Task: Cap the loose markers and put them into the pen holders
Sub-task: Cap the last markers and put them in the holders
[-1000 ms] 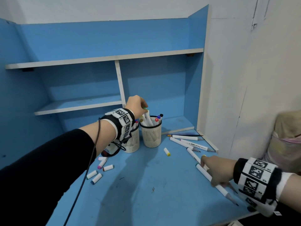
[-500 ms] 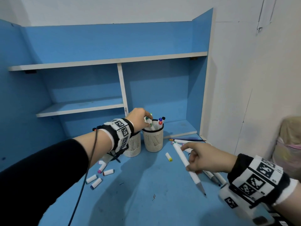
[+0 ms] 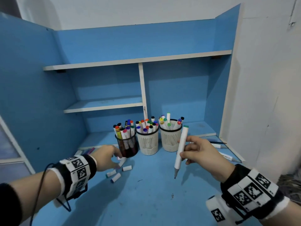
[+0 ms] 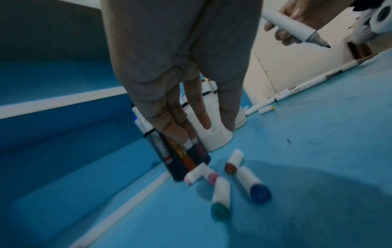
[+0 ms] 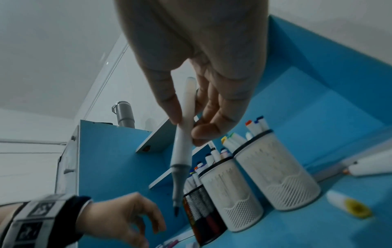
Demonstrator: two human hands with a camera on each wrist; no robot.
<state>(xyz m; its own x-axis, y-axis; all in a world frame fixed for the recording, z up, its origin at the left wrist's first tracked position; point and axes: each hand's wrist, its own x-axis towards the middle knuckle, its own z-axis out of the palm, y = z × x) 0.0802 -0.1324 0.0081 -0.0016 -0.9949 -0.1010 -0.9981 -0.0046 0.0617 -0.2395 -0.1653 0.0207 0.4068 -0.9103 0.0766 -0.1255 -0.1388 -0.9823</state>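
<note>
My right hand (image 3: 184, 150) pinches an uncapped white marker (image 3: 180, 147) nearly upright above the desk, with its dark tip down and its green end up; the right wrist view shows the marker (image 5: 183, 134) between thumb and fingers. My left hand (image 3: 118, 159) hangs low over several loose caps (image 3: 127, 168) beside the black mesh holder (image 3: 127, 144). Its fingers (image 4: 203, 120) point down and hold nothing. Below them lie brown (image 4: 233, 161), blue (image 4: 253, 184), teal (image 4: 220, 198) and pink (image 4: 201, 176) caps. Two white holders (image 3: 147, 142) (image 3: 170, 139) full of capped markers stand to the right.
More uncapped markers (image 3: 228, 156) and a pencil (image 3: 216, 142) lie along the desk's right edge by the white side panel. A yellow-ended cap (image 5: 350, 207) lies near the right white holder. Blue shelves (image 3: 104, 105) rise behind the holders. Some pens (image 3: 89, 150) lie at the back left.
My left hand came away from the right white holder and dropped to the caps by the black holder. My right hand lifted a marker off the desk and carried it toward the middle, tip down.
</note>
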